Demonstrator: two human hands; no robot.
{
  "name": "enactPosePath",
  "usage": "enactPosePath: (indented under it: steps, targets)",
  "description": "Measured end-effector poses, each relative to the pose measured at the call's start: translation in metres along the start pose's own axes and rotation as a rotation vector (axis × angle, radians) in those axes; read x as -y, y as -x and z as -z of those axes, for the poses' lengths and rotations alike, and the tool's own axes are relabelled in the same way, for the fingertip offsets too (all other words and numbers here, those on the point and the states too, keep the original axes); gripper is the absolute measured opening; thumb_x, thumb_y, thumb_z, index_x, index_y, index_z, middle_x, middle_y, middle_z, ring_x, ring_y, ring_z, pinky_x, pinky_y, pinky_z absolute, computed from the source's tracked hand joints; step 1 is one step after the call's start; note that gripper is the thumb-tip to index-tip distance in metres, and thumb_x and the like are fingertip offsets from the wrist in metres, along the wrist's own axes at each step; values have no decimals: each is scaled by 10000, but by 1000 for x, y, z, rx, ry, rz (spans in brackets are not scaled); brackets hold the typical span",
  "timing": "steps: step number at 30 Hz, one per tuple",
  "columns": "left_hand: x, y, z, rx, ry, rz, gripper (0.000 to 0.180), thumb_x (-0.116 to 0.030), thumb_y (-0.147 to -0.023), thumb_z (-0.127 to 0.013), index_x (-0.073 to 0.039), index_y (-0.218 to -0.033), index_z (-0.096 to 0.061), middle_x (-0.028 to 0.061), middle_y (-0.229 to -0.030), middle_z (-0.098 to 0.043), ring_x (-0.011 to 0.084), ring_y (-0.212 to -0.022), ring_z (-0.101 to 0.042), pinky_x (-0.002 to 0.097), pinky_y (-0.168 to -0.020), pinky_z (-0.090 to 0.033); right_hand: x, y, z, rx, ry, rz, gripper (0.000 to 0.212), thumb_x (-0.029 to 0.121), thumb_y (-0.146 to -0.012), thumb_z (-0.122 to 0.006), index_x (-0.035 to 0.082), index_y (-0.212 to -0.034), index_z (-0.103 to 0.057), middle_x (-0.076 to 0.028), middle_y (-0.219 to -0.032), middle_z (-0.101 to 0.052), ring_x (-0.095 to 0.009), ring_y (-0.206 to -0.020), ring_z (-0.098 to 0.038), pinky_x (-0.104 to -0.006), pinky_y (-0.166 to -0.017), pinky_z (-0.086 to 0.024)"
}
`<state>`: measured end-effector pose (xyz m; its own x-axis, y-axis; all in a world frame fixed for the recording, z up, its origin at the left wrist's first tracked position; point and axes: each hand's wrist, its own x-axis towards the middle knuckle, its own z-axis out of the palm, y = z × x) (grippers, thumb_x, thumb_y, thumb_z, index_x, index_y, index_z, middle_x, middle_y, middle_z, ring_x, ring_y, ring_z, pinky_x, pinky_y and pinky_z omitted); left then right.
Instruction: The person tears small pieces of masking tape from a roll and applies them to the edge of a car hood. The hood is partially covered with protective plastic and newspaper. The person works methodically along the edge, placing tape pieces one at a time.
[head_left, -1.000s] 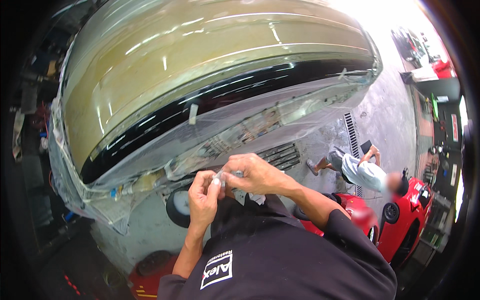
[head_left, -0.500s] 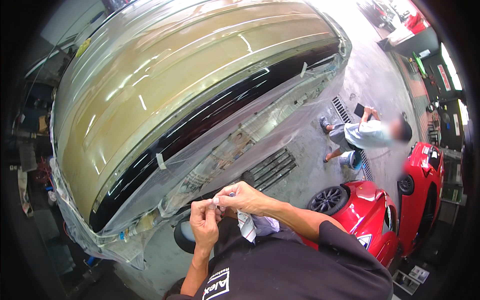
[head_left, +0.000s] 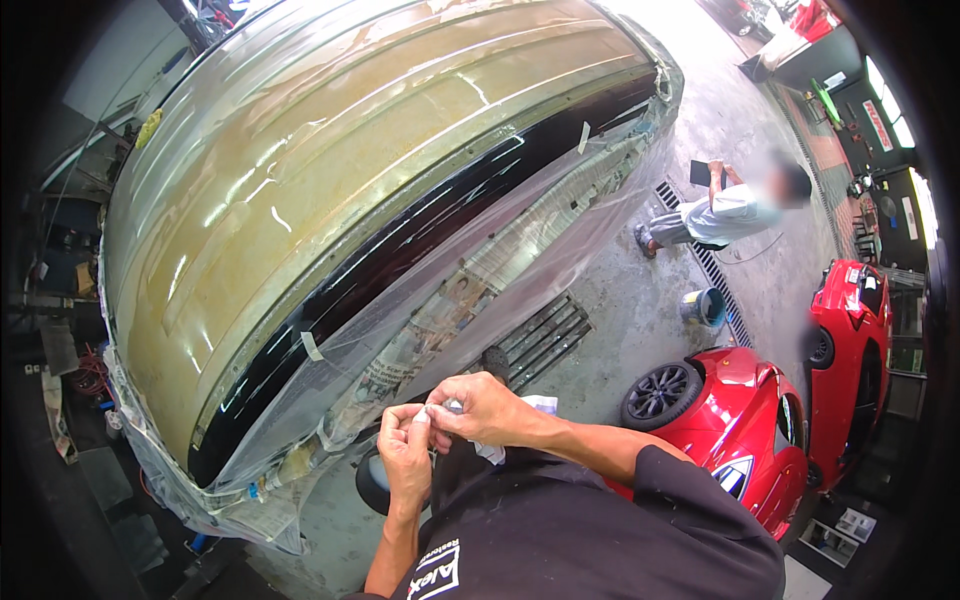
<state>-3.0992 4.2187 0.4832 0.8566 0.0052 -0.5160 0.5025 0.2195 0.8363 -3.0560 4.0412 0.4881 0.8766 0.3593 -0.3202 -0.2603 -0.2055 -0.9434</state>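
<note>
My left hand (head_left: 405, 445) and my right hand (head_left: 478, 408) meet in front of my chest, fingertips pinched together. A tiny pale bit (head_left: 424, 413) shows between them, too small to name. Something small and silvery (head_left: 454, 406) sits within the curl of my right fingers. Below and behind the right hand hangs a crumpled whitish cloth (head_left: 492, 453); whether those fingers grip it is hidden. Beyond my hands stands a large vehicle with a golden-olive roof (head_left: 330, 190), its dark side panel (head_left: 370, 265) bordered by clear plastic film (head_left: 345, 350) and newspaper (head_left: 430, 325).
Short tape pieces (head_left: 312, 346) stick on the panel's lower edge. A person (head_left: 730, 215) holding a dark tablet stands to the right, near a bucket (head_left: 703, 308) and a floor drain (head_left: 715, 280). Two red cars (head_left: 735, 400) are parked at right. A slatted rack (head_left: 545, 342) lies on the floor.
The view has shifted slightly. My hands stay pinched together, and less of the cloth shows beneath the right one. The other person has stepped away from the bucket.
</note>
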Motion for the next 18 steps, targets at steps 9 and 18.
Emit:
enactPosePath:
  steps: [9,18]
  targets:
    - [9,7,7,5,14,-120,46,-40,-1079,-575,-50,-1124,-576,31,-843,-664,63,-645,-563,227,-561,-459,-5,2,1,153,-405,-262,326,300,-1048,-707,-20,-1068,-763,-38,-872,-731,-82,-740,-641,-279,-675,-526]
    - [35,8,13,-39,-498,-568,55,-26,-1090,-582,-47,-1139,-597,24,-885,-646,62,-699,-563,232,-600,-474,-11,-5,9,277,-365,-316,342,292,-1059,-703,-36,-1145,-744,-36,-885,-719,-98,-797,-667,-280,-726,-544]
